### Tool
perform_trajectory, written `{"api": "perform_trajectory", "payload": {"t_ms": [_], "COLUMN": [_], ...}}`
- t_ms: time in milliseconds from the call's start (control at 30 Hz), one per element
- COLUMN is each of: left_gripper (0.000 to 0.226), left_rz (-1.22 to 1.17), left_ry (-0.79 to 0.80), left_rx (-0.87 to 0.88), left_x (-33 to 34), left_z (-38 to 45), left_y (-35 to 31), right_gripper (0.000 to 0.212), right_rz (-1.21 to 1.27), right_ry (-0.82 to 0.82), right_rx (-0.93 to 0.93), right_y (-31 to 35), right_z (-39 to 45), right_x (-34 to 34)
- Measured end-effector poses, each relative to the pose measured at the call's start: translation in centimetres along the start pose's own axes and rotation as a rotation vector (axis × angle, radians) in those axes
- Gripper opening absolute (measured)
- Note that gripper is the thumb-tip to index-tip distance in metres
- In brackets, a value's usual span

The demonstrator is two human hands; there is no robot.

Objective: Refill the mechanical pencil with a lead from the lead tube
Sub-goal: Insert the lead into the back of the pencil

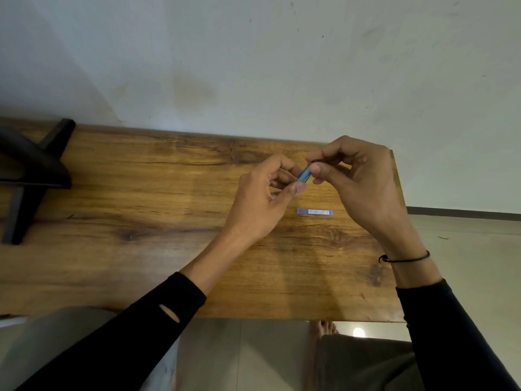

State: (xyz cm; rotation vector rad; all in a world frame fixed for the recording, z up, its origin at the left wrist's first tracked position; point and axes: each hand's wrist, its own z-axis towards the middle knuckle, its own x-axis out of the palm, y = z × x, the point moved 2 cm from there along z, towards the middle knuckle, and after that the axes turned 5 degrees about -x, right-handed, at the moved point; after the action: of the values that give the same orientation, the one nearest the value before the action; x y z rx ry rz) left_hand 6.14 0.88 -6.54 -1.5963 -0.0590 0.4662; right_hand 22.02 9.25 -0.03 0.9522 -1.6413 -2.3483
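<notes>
Black sleeves (158,325) fill the bottom corners of the frame, one coming up from the lower left, the other from the lower right, with grey trousers (363,362) and a bare foot (324,328) showing on the tiled floor under the table edge.

Both arms reach up to the right-middle of the frame over a wooden table (141,249). Left hand (262,198) and right hand (363,184) meet there around a small blue mechanical pencil (304,174) — it's held up off the tabletop, tilted, lower end at the left hand and upper end at the right. Left thumb and fingers are pinched on the lower end. Right thumb and forefinger are pinched on the upper end, where a bit of dark part peeks out; too small to say what that bit is. Most of the pencil is hidden by fingers.

Right wrist has a thin black cord bracelet (406,258).

Lead tube (315,211) is lying flat on the table just below the hands, a little purplish-blue case with a white label, pointing left-right — not touching either hand.

Over at the far left of the frame a black stand (31,170) sits on the table, well apart from everything else. Plain pale wall (253,66) fills the whole top half.
</notes>
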Motion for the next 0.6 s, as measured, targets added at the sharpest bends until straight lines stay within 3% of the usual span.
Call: {"api": "perform_trajectory", "payload": {"t_ms": [333,600], "left_gripper": [0.012,0.011], "left_rz": [-0.124,-0.228], "left_ry": [-0.041,-0.103], "left_rx": [0.035,0.076], "left_x": [-0.2,-1.1], "left_z": [0.1,-0.1], "left_y": [-1.1,-6.4], "right_gripper": [0.009,0.01], "right_rz": [0.278,0.281], "right_ry": [-0.028,-0.169], "right_rx": [0.066,-0.036], "right_y": [-0.2,4.1], "right_z": [0.2,0.8], "right_x": [0.5,0.5]}}
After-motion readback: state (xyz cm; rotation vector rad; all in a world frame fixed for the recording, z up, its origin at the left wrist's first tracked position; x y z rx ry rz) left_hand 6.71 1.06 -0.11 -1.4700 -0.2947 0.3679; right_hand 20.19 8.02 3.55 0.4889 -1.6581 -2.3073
